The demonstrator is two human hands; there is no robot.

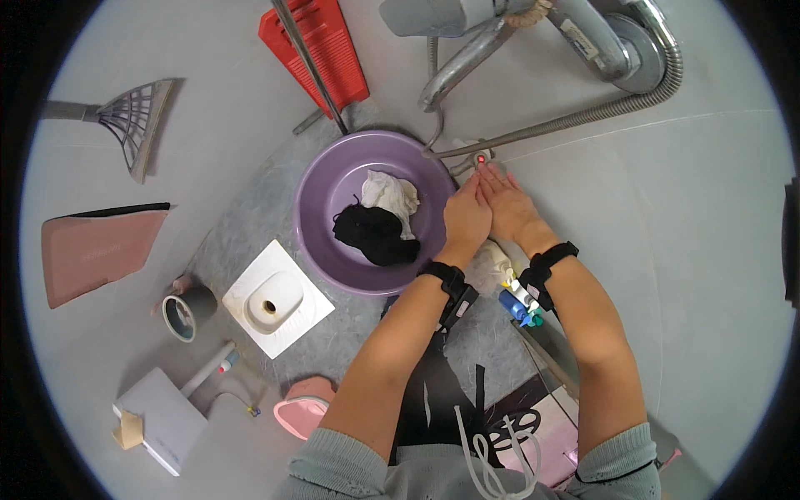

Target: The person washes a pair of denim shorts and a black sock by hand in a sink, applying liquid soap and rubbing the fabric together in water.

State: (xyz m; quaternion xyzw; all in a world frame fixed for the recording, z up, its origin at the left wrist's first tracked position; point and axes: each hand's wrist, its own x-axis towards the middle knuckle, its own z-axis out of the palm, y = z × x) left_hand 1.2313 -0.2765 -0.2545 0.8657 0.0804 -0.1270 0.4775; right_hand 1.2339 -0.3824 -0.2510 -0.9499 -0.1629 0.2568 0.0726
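Note:
My left hand (467, 215) and my right hand (511, 205) are side by side and touching, at the right rim of a purple plastic basin (319, 187). Their fingertips reach the small wall tap (480, 160) with a red dot. Whether the fingers grip its handle is hidden. Inside the basin lie a bundled black cloth (375, 234) and a crumpled white cloth (390, 194). A metal shower hose (550, 128) runs down to the tap, over the basin's edge.
A white squat toilet (299, 281) is set in the grey floor left of the basin. A red washboard (325, 56) leans behind a metal pole (306, 56). Small bottles (514, 305) stand below my right wrist. A pink bin (303, 406) sits at lower left.

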